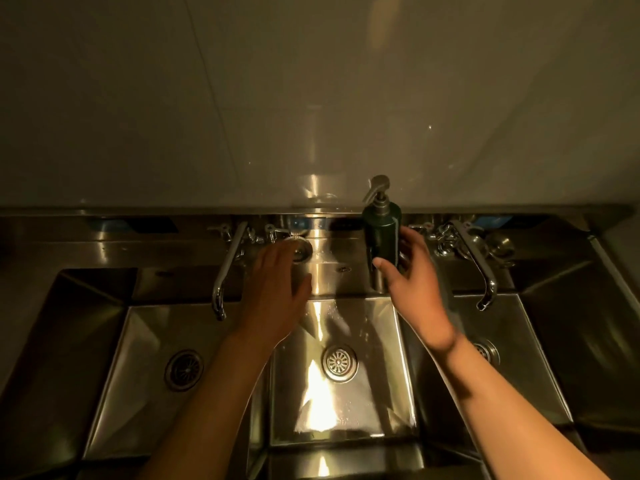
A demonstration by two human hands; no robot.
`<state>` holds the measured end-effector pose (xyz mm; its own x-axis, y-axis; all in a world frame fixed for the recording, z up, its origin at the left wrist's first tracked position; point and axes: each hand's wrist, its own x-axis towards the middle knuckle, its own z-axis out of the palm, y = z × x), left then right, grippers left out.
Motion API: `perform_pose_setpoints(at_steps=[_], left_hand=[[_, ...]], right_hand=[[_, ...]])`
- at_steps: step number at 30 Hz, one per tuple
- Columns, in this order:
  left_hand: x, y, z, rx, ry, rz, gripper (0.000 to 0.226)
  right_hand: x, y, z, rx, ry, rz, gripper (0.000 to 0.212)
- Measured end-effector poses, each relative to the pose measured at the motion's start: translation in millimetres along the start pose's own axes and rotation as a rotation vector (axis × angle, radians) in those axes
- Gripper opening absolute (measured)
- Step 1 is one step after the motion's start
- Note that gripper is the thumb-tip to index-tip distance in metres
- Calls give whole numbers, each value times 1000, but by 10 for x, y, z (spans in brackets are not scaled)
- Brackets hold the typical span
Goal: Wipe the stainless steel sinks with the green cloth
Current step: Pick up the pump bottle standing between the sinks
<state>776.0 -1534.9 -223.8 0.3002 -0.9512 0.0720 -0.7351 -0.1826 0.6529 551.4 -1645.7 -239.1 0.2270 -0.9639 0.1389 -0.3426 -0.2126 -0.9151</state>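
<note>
Dim room, pale wall panels behind | three stainless steel sinks (pixel 367 344) side by side under both forearms | left hand (pixel 273 289) flat over the back ledge, grip apart, fingers straight, tips by a round metal strainer (pixel 303 250) | right hand (pixel 412 282) grip clamped round an upright dark green pump bottle (pixel 381 230) behind the middle basin

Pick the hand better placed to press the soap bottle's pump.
Left, likely: the left hand is open and free over the ledge, while the right hand grips the soap bottle below its pump, steadying it.
</note>
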Motion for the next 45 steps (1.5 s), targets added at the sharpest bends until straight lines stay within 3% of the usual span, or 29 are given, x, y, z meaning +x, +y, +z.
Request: perform_pose_setpoints(at_steps=[12,18,26,36,45], left_hand=[[-321,246,-203,145,184,-20,62],[-675,349,-296,178,229,-124,63],[-1125,341,-490,196,249,-291,61],[-1591,96,-823,217,331,-391,61],[-2159,-425,-1131,197,435,-374,55]], right_hand=[[-198,-316,-310,77,-58,-37,63],[-222,-370,-235,187,-193,37,61],[-382,-501,-65,196,-307,-7,68],[-529,-821,254,199,-399,-27,57],[-1007,-1189,767,162,-431,-91,69]])
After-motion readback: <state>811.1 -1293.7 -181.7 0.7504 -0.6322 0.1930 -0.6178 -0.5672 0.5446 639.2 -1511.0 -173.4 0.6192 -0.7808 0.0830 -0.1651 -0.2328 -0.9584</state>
